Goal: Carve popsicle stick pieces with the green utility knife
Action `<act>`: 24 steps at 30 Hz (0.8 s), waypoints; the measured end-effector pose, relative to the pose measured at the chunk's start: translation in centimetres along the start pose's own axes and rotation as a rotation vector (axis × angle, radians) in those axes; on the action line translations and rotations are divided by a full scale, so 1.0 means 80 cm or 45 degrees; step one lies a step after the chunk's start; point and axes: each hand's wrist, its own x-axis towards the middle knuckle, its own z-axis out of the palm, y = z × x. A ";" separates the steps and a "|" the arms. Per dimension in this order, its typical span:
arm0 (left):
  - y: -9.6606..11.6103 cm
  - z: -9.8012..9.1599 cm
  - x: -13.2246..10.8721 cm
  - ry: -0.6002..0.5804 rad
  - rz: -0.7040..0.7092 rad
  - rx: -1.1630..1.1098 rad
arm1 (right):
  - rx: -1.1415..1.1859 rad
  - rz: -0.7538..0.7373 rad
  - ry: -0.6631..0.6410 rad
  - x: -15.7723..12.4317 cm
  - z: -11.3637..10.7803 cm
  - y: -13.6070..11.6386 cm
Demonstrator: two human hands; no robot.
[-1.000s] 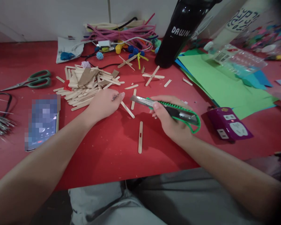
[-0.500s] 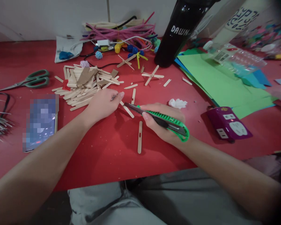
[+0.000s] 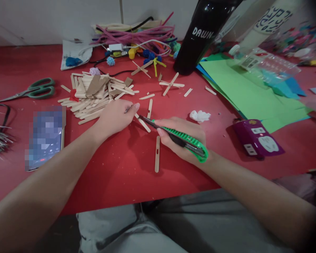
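My right hand (image 3: 183,138) is closed around a green utility knife (image 3: 185,140), its blade tip touching a wooden craft stick (image 3: 143,123) that lies on the red table (image 3: 121,175). My left hand (image 3: 116,116) rests on the table with fingers curled, pinning the far end of that same stick. Another stick with a slot (image 3: 157,154) lies just below the knife. A pile of craft sticks (image 3: 94,94) sits behind my left hand.
Green scissors (image 3: 34,89) and a phone (image 3: 46,137) lie at the left. A black bottle (image 3: 200,35), green paper sheets (image 3: 247,91), a purple power adapter (image 3: 258,138), a white crumpled scrap (image 3: 199,115) and a tangle of pipe cleaners (image 3: 139,37) surround the work spot.
My right hand brought the knife down and left until its blade met the stick held by my left hand. The white scrap became visible. My left hand stayed put.
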 end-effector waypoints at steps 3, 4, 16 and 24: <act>0.000 0.000 0.000 -0.002 -0.004 0.008 | 0.016 -0.001 0.012 0.001 0.001 -0.001; 0.000 0.000 0.000 -0.002 -0.006 0.010 | 0.021 -0.005 0.009 0.002 0.001 -0.001; 0.001 -0.001 0.000 -0.013 -0.013 -0.003 | -0.031 -0.119 -0.019 0.001 0.000 0.000; 0.000 -0.002 -0.001 -0.022 -0.005 0.016 | -0.055 -0.186 -0.038 0.003 -0.002 -0.001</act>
